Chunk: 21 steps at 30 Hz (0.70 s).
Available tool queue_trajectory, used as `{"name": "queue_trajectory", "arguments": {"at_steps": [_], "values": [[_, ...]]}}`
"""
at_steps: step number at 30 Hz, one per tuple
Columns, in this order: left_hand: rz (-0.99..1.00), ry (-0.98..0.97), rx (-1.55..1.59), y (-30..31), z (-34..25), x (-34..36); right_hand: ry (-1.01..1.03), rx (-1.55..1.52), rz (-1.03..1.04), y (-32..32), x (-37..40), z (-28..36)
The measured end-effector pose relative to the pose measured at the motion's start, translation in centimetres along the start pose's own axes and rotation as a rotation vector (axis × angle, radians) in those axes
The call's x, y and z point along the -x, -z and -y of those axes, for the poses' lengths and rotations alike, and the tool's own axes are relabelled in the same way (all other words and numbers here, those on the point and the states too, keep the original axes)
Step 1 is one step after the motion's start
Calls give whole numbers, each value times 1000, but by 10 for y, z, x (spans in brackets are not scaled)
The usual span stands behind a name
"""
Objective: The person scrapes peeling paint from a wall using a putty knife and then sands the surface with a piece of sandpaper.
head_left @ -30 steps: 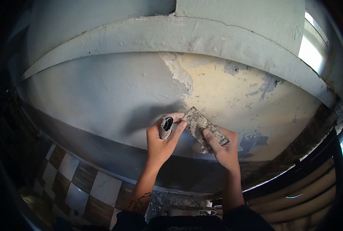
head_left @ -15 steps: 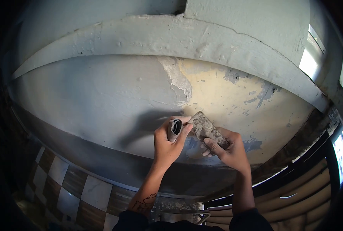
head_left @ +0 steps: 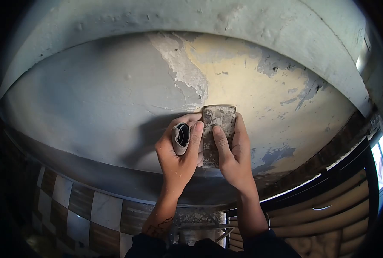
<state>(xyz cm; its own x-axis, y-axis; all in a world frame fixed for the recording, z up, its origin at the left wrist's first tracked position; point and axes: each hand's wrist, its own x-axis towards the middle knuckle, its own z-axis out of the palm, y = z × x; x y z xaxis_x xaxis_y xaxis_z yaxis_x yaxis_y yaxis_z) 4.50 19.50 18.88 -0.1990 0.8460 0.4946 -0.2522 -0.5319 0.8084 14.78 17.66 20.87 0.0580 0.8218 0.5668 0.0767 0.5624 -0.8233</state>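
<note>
My left hand (head_left: 176, 166) is wrapped round a short rolled-up sheet (head_left: 179, 148), dusty grey outside and dark inside, its hollow end facing me. It looks like sandpaper, though its grit cannot be made out. A flat rectangular block (head_left: 219, 115), blotched with grey and white residue, is upright in my right hand (head_left: 236, 162), thumb across its face and fingers behind. The left thumb and fingertips come up to the block's left edge. Both hands are in front of a wall (head_left: 269, 116) with peeling grey paint, a bare rough strip and yellowish patches.
A pale, thick ledge (head_left: 191, 19) curves across the top of the view. Below left lies a checkered tile floor (head_left: 105, 210). To the lower right are brown horizontal slats (head_left: 324, 206) in a dark frame. A metal tube frame (head_left: 223, 234) shows near my body.
The block has turned from a slant to upright and moved slightly left. Both hands have shifted left, and the view has tipped down, so the wall sits higher.
</note>
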Motion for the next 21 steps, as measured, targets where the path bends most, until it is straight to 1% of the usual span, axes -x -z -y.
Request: {"name": "queue_trajectory", "arguments": {"at_steps": [1, 2, 3, 4, 6, 7, 9, 10, 12, 13, 15, 17, 19, 21], "values": [[5, 9, 1, -1, -5, 0, 24, -19, -27, -2, -1, -2], [14, -26, -87, -2, -9, -1, 17, -16, -34, -4, 0, -4], [22, -64, -175, -2, -10, -2, 48, 47, -67, -6, 0, -5], [26, -60, -175, -2, -8, -2, 81, 110, -99, -8, 0, -6], [-14, 64, -115, -1, -4, -2, 97, 130, -134, -13, 1, -6], [-10, 66, -115, -1, -2, -3, 117, 147, -165, -15, 1, -6], [14, -130, -131, 0, 3, -6, 97, 148, -180, -17, 3, -4], [19, -127, -132, -1, 2, -7, 77, 149, -192, -18, 3, -4], [5, -49, -51, -3, -2, -8, 72, 132, -216, -21, 4, -6], [12, -48, -53, -2, -4, -8, 71, 115, -237, -22, 4, -7], [35, 41, -39, 0, -7, -8, 67, 109, -242, -23, 4, -7], [33, 34, -22, -2, -4, -7, 65, 99, -240, -22, 3, -8], [28, 28, -4, -1, -4, -7, 51, 23, -237, -22, 2, -9], [49, 225, 18, 0, -9, -7, 60, 29, -241, -22, 2, -9]]}}
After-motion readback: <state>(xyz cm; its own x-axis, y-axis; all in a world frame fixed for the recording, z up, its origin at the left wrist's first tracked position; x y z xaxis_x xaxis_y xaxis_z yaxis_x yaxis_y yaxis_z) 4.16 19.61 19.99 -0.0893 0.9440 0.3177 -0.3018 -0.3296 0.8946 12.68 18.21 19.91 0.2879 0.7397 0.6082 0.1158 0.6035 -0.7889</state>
